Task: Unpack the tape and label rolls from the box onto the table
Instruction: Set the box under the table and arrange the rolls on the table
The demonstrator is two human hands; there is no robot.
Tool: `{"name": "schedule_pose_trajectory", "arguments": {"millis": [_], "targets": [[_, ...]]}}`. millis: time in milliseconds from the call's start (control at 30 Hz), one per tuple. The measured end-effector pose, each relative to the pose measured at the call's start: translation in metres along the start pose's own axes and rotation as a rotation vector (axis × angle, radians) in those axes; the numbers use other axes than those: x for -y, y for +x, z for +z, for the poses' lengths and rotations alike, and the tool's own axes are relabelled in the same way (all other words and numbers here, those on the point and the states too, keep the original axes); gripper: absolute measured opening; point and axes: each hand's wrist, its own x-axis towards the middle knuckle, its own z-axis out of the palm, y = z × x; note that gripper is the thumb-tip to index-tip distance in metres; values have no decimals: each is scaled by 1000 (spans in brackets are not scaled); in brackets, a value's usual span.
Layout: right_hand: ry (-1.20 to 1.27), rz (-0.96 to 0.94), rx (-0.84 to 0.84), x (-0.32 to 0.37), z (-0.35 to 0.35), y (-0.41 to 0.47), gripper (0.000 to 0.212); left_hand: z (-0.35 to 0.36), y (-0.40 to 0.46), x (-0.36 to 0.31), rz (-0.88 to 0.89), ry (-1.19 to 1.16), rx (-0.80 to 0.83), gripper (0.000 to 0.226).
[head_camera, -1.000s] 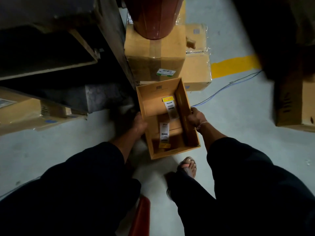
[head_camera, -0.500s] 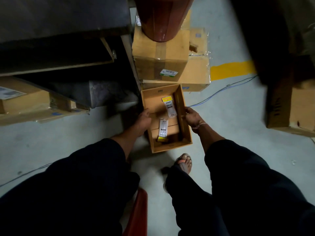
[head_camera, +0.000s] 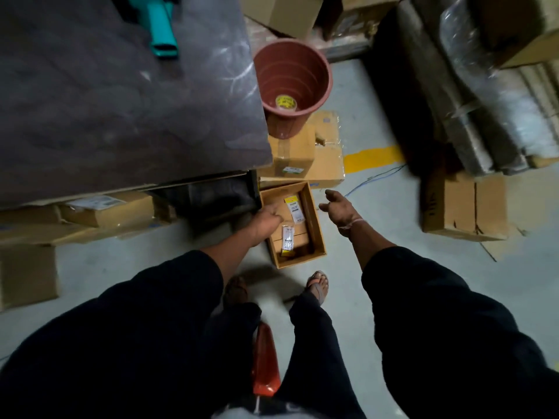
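The open cardboard box point(head_camera: 316, 219) stands on the floor by the table's corner. Inside it I see cardboard flaps with two white and yellow labels point(head_camera: 294, 209). My left hand point(head_camera: 266, 220) lies on the box's left wall, fingers curled over the rim. To the right of the box my right hand point(head_camera: 340, 207) hovers, fingers spread and holding nothing. The dark table top point(head_camera: 121, 95) fills the upper left. A yellow tape roll point(head_camera: 286, 102) lies at the bottom of a red-brown bucket point(head_camera: 320, 71).
A teal tool point(head_camera: 161, 28) lies on the table. Sealed cartons point(head_camera: 302, 152) carry the bucket behind the box. More cartons point(head_camera: 462, 207) and wrapped bundles point(head_camera: 484, 95) stand to the right, others point(head_camera: 106, 211) under the table. A blue cable point(head_camera: 375, 176) crosses the floor.
The view has risen and pulled back, so the table top and bucket opening now show. My right hand has let go of the box's right wall and lifted away.
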Motion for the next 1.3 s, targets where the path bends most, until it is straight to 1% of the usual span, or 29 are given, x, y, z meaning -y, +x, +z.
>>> {"name": "schedule_pose_trajectory", "arguments": {"millis": [33, 167, 267, 367, 433, 500, 600, 700, 733, 800, 900, 1033, 1200, 1300], "targets": [[6, -13, -10, 16, -3, -19, 62, -8, -30, -22, 24, 8, 11, 71], [32, -100, -29, 72, -9, -86, 62, -38, -132, -90, 154, -20, 35, 46], [38, -160, -38, 105, -10, -119, 60, -61, -192, -121, 241, -52, 42, 43], [19, -218, -52, 134, -8, -132, 61, -90, -234, -137, 307, -90, -3, 46], [-43, -270, -70, 151, -8, -131, 64, -108, -248, -138, 338, -119, -54, 45], [-95, -340, -64, 173, -5, -131, 62, -128, -256, -141, 353, -158, -134, 46], [-126, -433, -36, 209, 6, -132, 54, -157, -268, -139, 313, -283, -304, 47], [-164, -528, 20, 239, 23, -126, 42, -183, -279, -134, 286, -375, -418, 47], [-160, -533, 48, 248, 31, -127, 41, -191, -281, -132, 288, -393, -445, 46], [-159, -508, 102, 262, 47, -123, 49, -207, -286, -129, 278, -450, -497, 44], [-192, -531, 134, 280, 74, -122, 58, -233, -292, -123, 270, -517, -555, 44], [-224, -560, 194, 303, 116, -127, 51, -275, -291, -109, 272, -574, -606, 43], [-251, -550, 202, 319, 185, -97, 64, -342, -280, -88, 284, -609, -623, 44], [-248, -530, 199, 331, 229, -97, 63, -388, -272, -75, 275, -589, -627, 44]]}}
